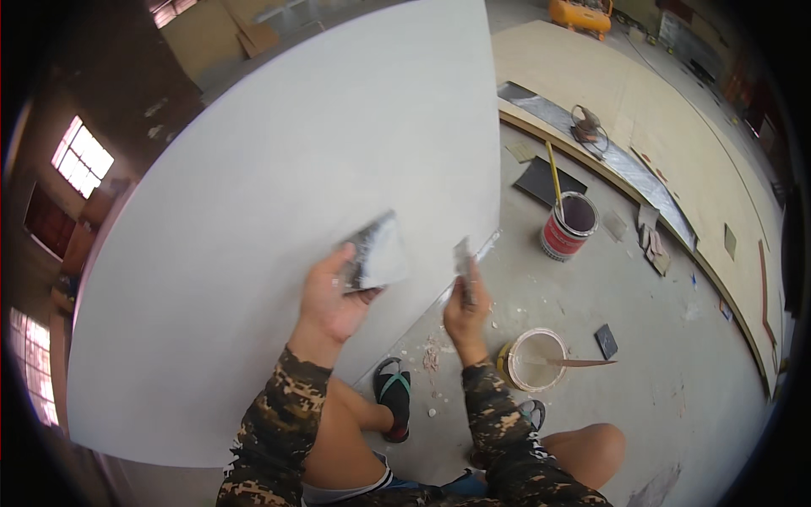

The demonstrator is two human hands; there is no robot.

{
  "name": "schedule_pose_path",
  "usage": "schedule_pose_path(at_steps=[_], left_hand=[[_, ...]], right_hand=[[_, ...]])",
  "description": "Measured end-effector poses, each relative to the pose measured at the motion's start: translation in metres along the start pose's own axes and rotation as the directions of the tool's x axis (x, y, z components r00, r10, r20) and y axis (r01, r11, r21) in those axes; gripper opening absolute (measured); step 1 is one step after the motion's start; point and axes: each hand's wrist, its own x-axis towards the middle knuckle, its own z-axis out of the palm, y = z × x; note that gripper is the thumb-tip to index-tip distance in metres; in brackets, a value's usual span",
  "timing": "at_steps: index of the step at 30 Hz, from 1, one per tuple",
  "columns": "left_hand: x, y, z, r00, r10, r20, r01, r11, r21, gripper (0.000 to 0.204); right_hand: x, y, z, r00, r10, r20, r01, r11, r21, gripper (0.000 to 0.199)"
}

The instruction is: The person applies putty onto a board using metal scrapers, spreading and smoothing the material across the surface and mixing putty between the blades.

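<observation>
My left hand is closed on the edge of a dark flat plate smeared with white paste, held up in front of a big white panel. To its right, my right hand grips a putty knife, its blade pointing up and blurred a little by motion. Between the plate and the knife there is a gap. The knife is near the lower right edge of the panel; whether it touches the surface I cannot tell.
Near my right forearm stands an open tub with a flat stick across it. Farther off are a red-labelled can holding a yellow stick, a sander, gloves and a small dark block. Crumbs litter the floor.
</observation>
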Motion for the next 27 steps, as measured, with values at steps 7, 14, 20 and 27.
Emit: schedule_pose_path(at_steps=[7, 14, 20, 27], left_hand=[[-0.015, -0.026, 0.019, 0.964, -0.265, 0.028, 0.259, 0.955, 0.148, 0.030], [-0.025, -0.020, 0.032, 0.988, 0.127, 0.087, -0.144, 0.961, 0.238, 0.025], [-0.024, -0.007, 0.015, 0.812, 0.429, 0.395, -0.564, 0.408, 0.717, 0.022], [-0.058, -0.003, 0.035, 0.817, 0.383, 0.431, -0.454, -0.033, 0.890, 0.020]], right_hand=[[0.024, -0.066, -0.028, 0.861, -0.447, 0.241, 0.417, 0.894, 0.166, 0.050], [-0.012, -0.033, -0.032, 0.922, -0.253, 0.293, 0.311, 0.935, -0.172, 0.049], [-0.012, -0.034, -0.031, 0.965, 0.222, 0.141, -0.245, 0.952, 0.182, 0.044], [0.010, -0.089, -0.014, 0.951, -0.206, 0.232, 0.197, 0.978, 0.061, 0.052]])
